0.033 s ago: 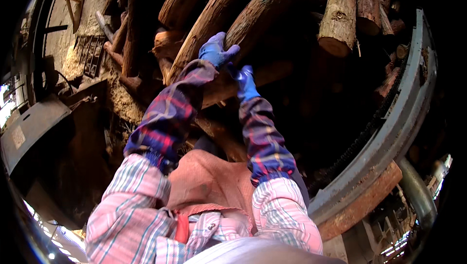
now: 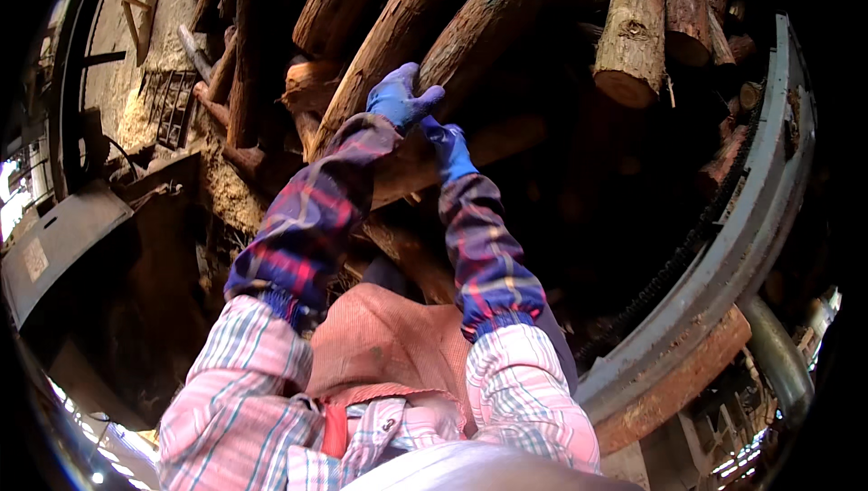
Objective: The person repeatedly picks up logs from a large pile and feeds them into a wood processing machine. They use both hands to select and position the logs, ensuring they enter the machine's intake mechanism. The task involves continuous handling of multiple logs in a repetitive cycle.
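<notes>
My left hand [image 2: 399,98], in a blue glove, is at the near end of a thick brown log [image 2: 484,16], its fingers along the log's left side and its thumb across the end. Just below, my right hand [image 2: 448,147], also gloved in blue, reaches under that end, close against the left hand. Its fingertips are hidden in shadow, so I cannot tell its grip. A second long log [image 2: 384,43] lies alongside, left of my left hand. Another log [image 2: 506,143] lies crosswise in the dark below the hands.
Two sawn logs [image 2: 630,34] [image 2: 685,12] jut out at the upper right. A curved grey metal rail [image 2: 723,247] runs down the right side, with a chain along its inner edge. More logs [image 2: 240,57] lean at the left, by a metal plate [image 2: 68,229].
My right hand has moved slightly up and left, nearer to my left hand. My left hand has barely shifted, and the logs stay in place.
</notes>
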Available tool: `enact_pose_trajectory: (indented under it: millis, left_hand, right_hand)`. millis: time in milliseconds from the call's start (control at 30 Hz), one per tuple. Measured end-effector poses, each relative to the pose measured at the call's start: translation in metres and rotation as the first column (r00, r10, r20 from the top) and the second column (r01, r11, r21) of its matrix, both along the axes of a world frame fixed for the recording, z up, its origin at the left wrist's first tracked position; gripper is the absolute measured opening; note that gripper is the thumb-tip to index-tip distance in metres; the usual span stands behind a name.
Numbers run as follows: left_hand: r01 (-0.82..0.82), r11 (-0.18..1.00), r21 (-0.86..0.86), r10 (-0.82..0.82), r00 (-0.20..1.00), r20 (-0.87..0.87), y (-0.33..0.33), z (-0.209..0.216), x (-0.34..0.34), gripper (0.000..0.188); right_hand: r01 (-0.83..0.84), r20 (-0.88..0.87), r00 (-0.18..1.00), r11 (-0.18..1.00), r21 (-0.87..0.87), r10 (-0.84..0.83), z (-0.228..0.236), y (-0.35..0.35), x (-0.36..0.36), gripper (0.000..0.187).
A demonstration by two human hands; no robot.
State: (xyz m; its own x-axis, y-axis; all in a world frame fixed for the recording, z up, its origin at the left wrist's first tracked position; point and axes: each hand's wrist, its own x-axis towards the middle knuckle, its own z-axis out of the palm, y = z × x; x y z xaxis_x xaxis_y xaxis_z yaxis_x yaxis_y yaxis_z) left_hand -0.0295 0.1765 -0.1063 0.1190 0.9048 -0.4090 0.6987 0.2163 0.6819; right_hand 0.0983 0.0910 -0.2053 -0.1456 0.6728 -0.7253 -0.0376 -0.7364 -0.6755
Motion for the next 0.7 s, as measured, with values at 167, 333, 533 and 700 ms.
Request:
enact_pose_trajectory:
  millis: [167,333,533,700]
  left_hand:
    - [0.029,0.968,-0.251,0.044,0.958,0.282,0.016,0.009,-0.023,0.060]
    - [-0.028,0.999,-0.020,0.033,0.941,0.337,0.062,0.010,-0.004,0.062]
    - [0.097,0.811,-0.578,0.457,0.513,0.727,-0.020,0.074,0.042,0.046]
    - [-0.071,0.699,-0.711,0.693,0.314,0.649,-0.172,0.053,0.005,0.044]
  right_hand:
    - [0.330,-0.520,0.774,0.931,-0.153,-0.360,0.040,-0.008,-0.014,0.041]
    - [0.348,-0.641,0.720,0.938,0.003,-0.265,0.156,-0.016,0.001,0.053]
    - [0.373,-0.307,0.882,0.928,-0.009,-0.357,0.243,-0.084,0.043,0.061]
    - [0.343,-0.686,0.363,0.775,-0.531,-0.631,0.257,-0.183,0.037,0.055]
